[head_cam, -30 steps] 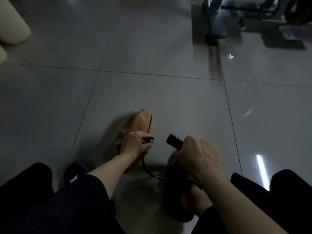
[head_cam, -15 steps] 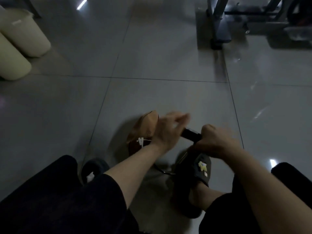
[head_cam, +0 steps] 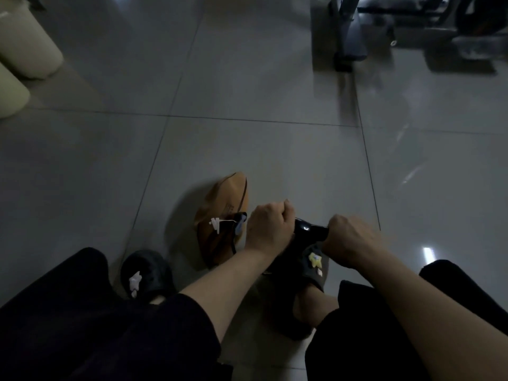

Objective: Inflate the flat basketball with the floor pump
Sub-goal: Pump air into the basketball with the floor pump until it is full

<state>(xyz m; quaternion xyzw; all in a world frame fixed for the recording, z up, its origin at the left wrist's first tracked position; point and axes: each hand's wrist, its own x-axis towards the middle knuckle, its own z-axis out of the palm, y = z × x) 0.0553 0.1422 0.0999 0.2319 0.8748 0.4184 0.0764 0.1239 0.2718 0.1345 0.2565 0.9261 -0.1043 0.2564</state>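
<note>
One flat basketball on tile, one pump handle, two hands, left hand, right hand, fingers clamped round it.

A dim room is floored with glossy grey tiles. Pale bins are seen at ten o'clock, dark metal equipment at one o'clock.

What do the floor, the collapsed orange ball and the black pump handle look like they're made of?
The grey tiled floor looks like glossy ceramic or stone: thin joints, mirror-like reflections. The flat orange basketball looks like matte rubber or synthetic leather, folded in. The black pump handle seems shiny hard plastic, with a highlight.
</note>
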